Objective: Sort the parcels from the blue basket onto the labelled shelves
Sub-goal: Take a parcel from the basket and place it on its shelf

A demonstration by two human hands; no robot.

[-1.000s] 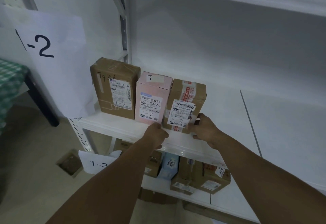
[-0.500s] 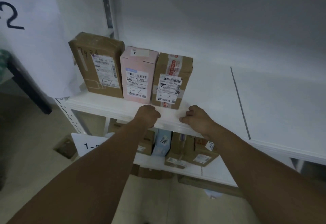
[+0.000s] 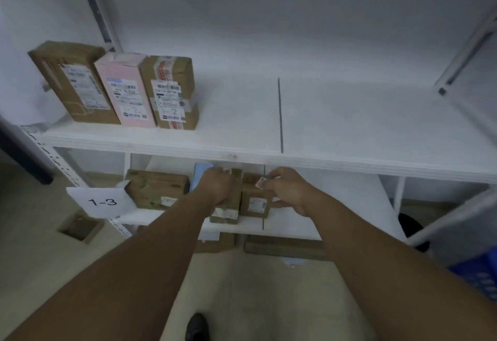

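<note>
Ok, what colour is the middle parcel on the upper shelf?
The middle parcel is pale pink; head view.

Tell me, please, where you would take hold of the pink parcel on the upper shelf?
Probably by its top, from the front: the pink parcel stands upright between the plain brown box and the taped brown box, so its sides look blocked; top and front are free.

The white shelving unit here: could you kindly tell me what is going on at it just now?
A person is working bare-handed at the lower shelf tagged 1-3. The right hand curls its fingers round a small brown cardboard parcel; the left hand is at the taller brown cardboard parcel beside it, hold unclear. Three upright parcels stand on the shelf above. A blue plastic basket shows at the right edge.
</note>
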